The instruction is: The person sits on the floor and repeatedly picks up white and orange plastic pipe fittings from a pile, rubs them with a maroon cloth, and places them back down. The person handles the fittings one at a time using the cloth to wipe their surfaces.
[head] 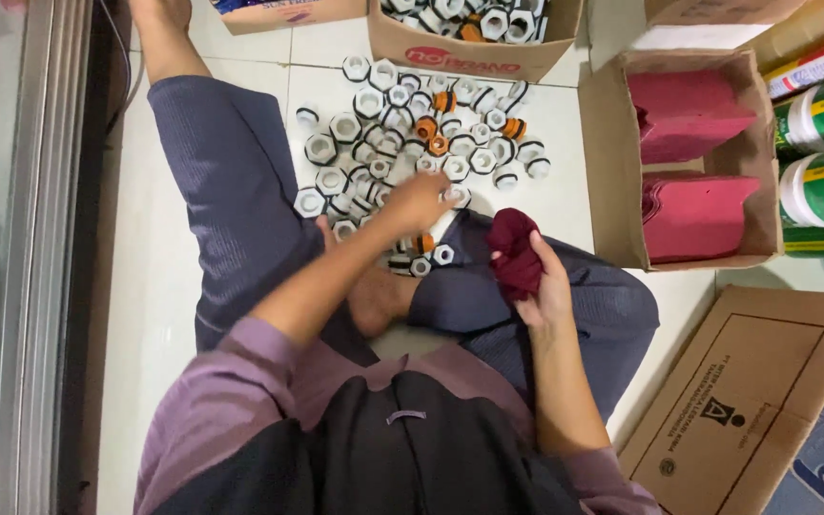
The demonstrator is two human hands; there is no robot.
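Purple sleeves lead out to the right hand (541, 286), fingers clutching a maroon cloth (515, 253) above the lap, and the left hand (419, 200), fingers curled onto white plastic nuts (374, 133) heaped on the floor (565, 191).

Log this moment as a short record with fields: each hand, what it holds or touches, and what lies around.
left hand: reaching into the pile of white hexagonal fittings on the tiled floor, fingers on one fitting
right hand: gripping a dark red cloth bag
orange fittings: a few mixed into the pile
open carton, right: stacks of red bags inside
carton, top: more fittings inside
posture: seated on the floor, legs folded
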